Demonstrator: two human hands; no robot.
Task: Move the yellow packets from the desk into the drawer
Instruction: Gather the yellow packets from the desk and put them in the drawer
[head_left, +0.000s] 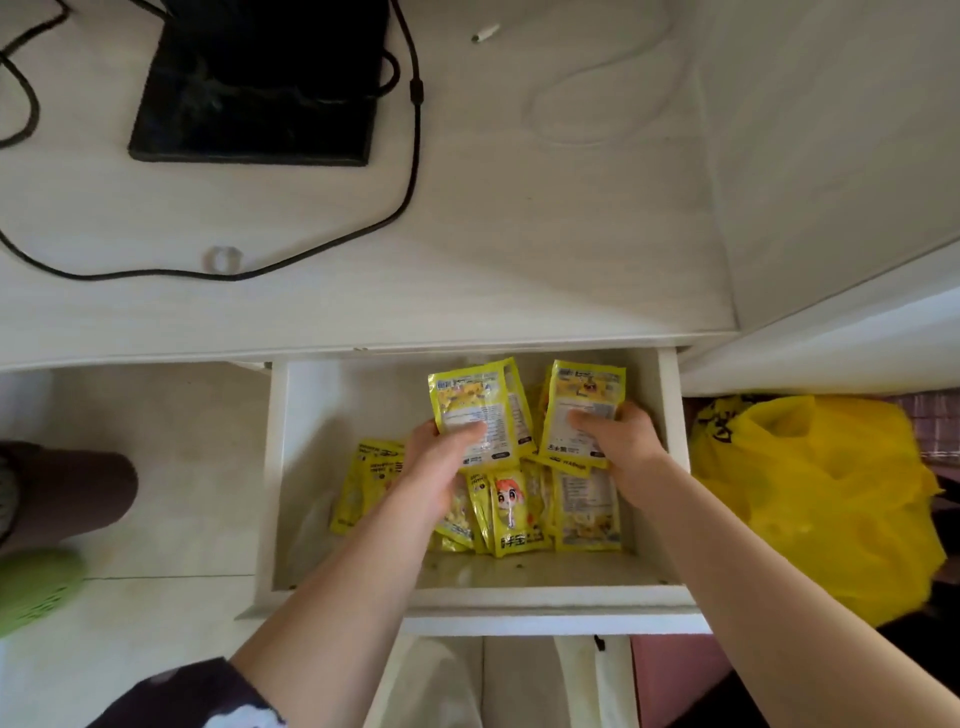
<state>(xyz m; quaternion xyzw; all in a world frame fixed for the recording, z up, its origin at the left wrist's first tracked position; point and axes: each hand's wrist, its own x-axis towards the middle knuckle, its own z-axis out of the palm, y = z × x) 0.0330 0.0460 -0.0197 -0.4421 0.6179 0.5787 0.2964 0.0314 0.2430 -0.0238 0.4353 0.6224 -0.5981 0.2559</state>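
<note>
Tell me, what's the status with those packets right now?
Left hand and right hand each grip yellow packets over the open drawer. More packets already inside. Nothing blocking.

The pale, wood-grain desk top (467, 249) carries a flat black square monitor base (254, 109) at the back left. A thin black cable (332, 239) loops across the surface in front of it, a small clear ring (224, 258) just beside it. A white cable (597, 104) coils further right. Below, the open white drawer (332, 415) holds loose yellow packets (524, 512) on its floor.
</note>
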